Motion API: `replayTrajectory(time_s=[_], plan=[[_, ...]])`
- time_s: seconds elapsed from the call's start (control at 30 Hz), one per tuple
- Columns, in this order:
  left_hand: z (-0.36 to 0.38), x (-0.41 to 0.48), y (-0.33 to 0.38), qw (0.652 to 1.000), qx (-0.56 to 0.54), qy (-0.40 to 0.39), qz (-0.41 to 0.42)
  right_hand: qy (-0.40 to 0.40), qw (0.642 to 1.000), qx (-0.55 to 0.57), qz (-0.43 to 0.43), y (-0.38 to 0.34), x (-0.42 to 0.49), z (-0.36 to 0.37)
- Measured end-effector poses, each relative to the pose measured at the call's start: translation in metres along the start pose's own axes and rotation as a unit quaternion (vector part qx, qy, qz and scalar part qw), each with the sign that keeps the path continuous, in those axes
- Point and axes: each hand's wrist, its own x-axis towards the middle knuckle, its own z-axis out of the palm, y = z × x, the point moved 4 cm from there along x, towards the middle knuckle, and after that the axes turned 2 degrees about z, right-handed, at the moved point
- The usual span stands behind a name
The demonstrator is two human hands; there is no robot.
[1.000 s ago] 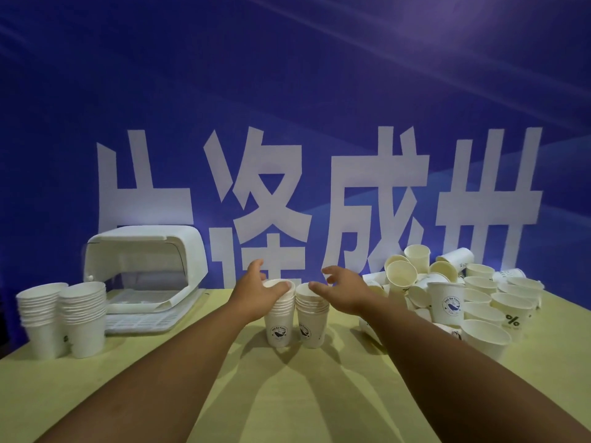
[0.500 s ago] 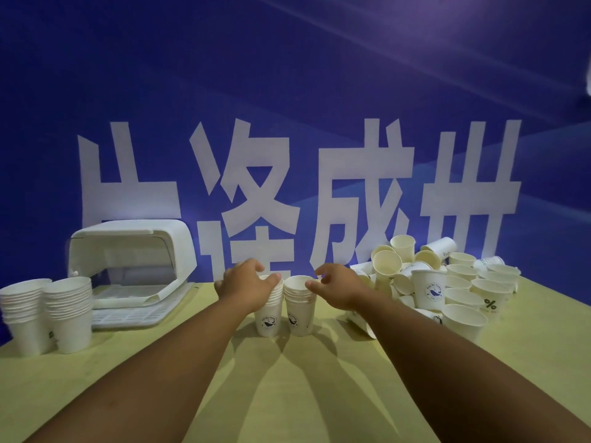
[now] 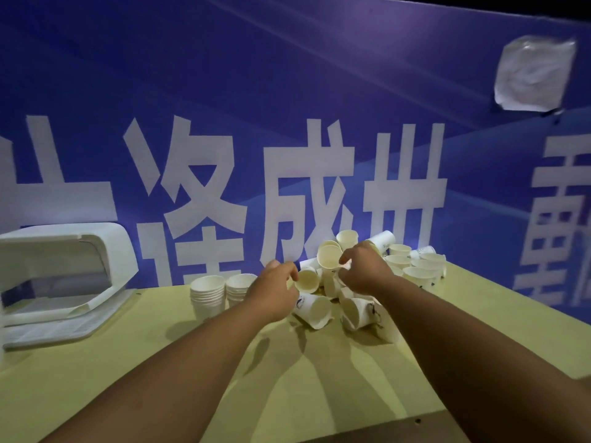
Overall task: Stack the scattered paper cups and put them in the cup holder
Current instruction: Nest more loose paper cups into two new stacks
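Two stacks of white paper cups (image 3: pixel 208 294) (image 3: pixel 240 286) stand side by side on the table, left of my hands. Loose paper cups lie in a heap (image 3: pixel 415 270) at the back right. My left hand (image 3: pixel 274 290) pinches the rim of a tilted cup (image 3: pixel 307 280) at the heap's left edge. My right hand (image 3: pixel 364 270) is in the heap, its curled fingers on the rim of another tilted cup (image 3: pixel 329 256). Below my hands, two cups (image 3: pixel 315 310) (image 3: pixel 355 312) lie on their sides. The white cup holder (image 3: pixel 64 251) sits at the far left with its lid up.
The yellow-green table (image 3: pixel 160 362) ends at a dark front edge at the lower right. A blue banner (image 3: pixel 287 91) with large white characters stands right behind the table. A crumpled white sheet (image 3: pixel 534 75) is stuck on it at the upper right.
Both hands have left the two stacks and moved right to the loose heap, each now on a single cup. The view has swung to the right; the far-left stacks are out of sight.
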Motion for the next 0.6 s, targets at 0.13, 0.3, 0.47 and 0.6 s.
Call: replayTrajectory(time_s=[0.13, 0.3, 0.47, 0.6], plan=[[0.047, 0.004, 0.011, 0.981, 0.059, -0.182, 0.042, -0.016, 0.998, -0.053, -0.001, 0.026, 0.006, -0.005], [0.077, 0.005, -0.001, 0.958, 0.145, -0.248, -0.006, -0.055, 0.996, -0.061, 0.019, 0.043, 0.01, 0.002], [0.06, 0.006, -0.005, 0.969, 0.145, -0.199, 0.013, -0.032, 0.997, -0.06, 0.019, 0.043, 0.012, 0.005], [0.023, 0.009, -0.009, 0.981, 0.145, -0.127, 0.011, 0.03, 0.997, -0.064, -0.007, 0.023, 0.012, -0.005]])
